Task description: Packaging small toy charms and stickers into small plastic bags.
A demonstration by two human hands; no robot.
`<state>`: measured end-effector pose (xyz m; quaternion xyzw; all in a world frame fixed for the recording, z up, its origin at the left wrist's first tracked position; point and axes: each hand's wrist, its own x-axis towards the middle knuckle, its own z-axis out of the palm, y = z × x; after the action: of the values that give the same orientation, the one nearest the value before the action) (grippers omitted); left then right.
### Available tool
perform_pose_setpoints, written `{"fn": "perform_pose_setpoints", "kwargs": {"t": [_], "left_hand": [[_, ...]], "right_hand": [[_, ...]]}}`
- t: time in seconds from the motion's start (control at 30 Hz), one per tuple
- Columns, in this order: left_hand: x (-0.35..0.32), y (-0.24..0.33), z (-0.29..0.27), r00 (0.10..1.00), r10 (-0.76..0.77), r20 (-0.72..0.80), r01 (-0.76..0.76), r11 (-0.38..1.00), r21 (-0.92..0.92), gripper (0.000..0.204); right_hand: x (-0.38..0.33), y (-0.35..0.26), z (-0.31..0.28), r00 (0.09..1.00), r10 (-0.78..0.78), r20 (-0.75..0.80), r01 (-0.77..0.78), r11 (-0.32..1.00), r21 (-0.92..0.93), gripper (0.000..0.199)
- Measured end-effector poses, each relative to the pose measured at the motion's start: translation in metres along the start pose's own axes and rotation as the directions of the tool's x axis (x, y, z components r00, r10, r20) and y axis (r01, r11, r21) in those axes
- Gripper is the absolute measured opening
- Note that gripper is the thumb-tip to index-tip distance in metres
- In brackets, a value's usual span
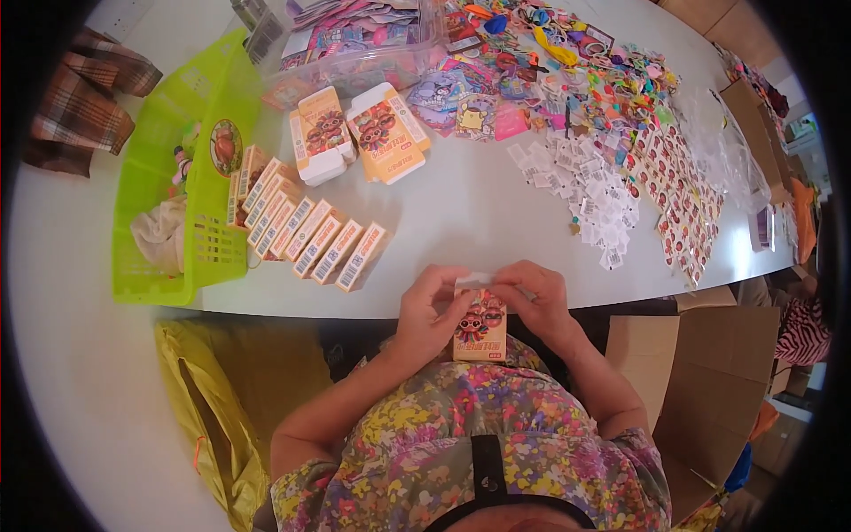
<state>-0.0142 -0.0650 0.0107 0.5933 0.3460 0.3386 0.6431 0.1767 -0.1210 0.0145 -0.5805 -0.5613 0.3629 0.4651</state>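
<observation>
A small orange carton (pixel 480 327) with cartoon faces stands upright at the table's near edge, held between both hands. My left hand (pixel 428 310) grips its left side with the thumb on the front. My right hand (pixel 536 297) pinches the white top flap (pixel 474 279) of the carton. A row of several closed cartons of the same kind (pixel 310 239) leans against a green basket to the left. Two flat stacks of the same orange cartons (pixel 355 133) lie further back.
A green plastic basket (pixel 160 266) holds cloth and a toy. A clear bin (pixel 355 44) of packets stands at the back. Colourful trinkets (pixel 576 71), small white packets (pixel 585 186) and sticker strips (pixel 683 204) cover the right. A cardboard box (pixel 709 372) and a yellow bag (pixel 222 399) sit below.
</observation>
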Motion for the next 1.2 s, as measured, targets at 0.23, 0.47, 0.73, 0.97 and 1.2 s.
{"fn": "perform_pose_setpoints", "kwargs": {"t": [0.23, 0.47, 0.73, 0.97, 1.2], "left_hand": [[0.008, 0.001, -0.010, 0.991, -0.129, 0.036, 0.132, 0.985, -0.108, 0.013], [0.012, 0.011, -0.013, 0.959, -0.285, 0.002, 0.269, 0.905, -0.330, 0.019], [0.012, 0.016, -0.021, 0.914, -0.395, 0.091, 0.394, 0.815, -0.424, 0.007], [0.004, 0.014, -0.029, 0.967, -0.183, 0.176, 0.219, 0.951, -0.217, 0.010], [0.009, 0.003, -0.026, 0.947, -0.192, 0.257, 0.303, 0.796, -0.524, 0.042]], "right_hand": [[0.015, -0.010, -0.017, 0.957, 0.233, 0.174, -0.256, 0.959, 0.121, 0.012], [0.029, -0.019, -0.021, 0.892, 0.295, 0.342, -0.323, 0.946, 0.028, 0.008], [0.037, -0.022, -0.023, 0.852, 0.353, 0.387, -0.433, 0.890, 0.142, 0.007], [0.020, -0.022, -0.024, 0.914, 0.188, 0.359, -0.280, 0.933, 0.224, 0.009], [-0.005, -0.009, -0.023, 0.940, 0.329, 0.087, -0.340, 0.889, 0.306, 0.014]]}}
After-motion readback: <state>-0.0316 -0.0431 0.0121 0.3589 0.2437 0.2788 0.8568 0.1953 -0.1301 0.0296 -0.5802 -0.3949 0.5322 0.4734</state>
